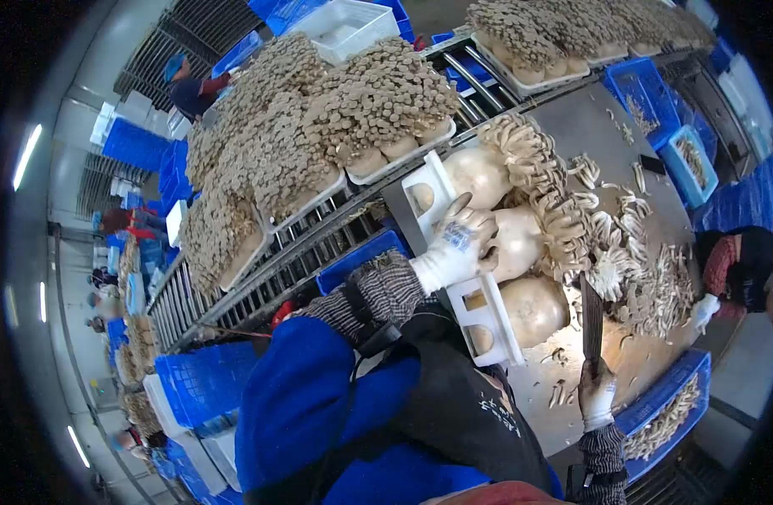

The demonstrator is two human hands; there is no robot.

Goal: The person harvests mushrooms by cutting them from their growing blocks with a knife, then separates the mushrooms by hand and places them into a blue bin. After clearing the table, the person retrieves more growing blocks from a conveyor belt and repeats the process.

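Note:
Three pale rounded cultivation bottles lie on their sides on the steel table point(538, 404), clusters of brown mushrooms point(563, 231) growing from their mouths. A white plastic tray point(492, 324) with cut-outs holds their bases. My left hand point(458, 248), in a white glove, has its fingers curled over the middle bottle point(518, 242). With my gloved right hand point(597, 394) I grip a knife point(591, 324). Its broad dark blade points away from me, close to the mushroom stems beside the nearest bottle point(534, 313). Cut mushrooms point(656, 295) are heaped past the blade.
A blue crate point(668, 412) of mushrooms stands at the table's near right. Another person's gloved hand point(704, 311) is at the right edge. Trays of uncut mushrooms point(378, 101) sit on a roller conveyor point(319, 227) at left. Beyond the table is a light-blue bin point(688, 164).

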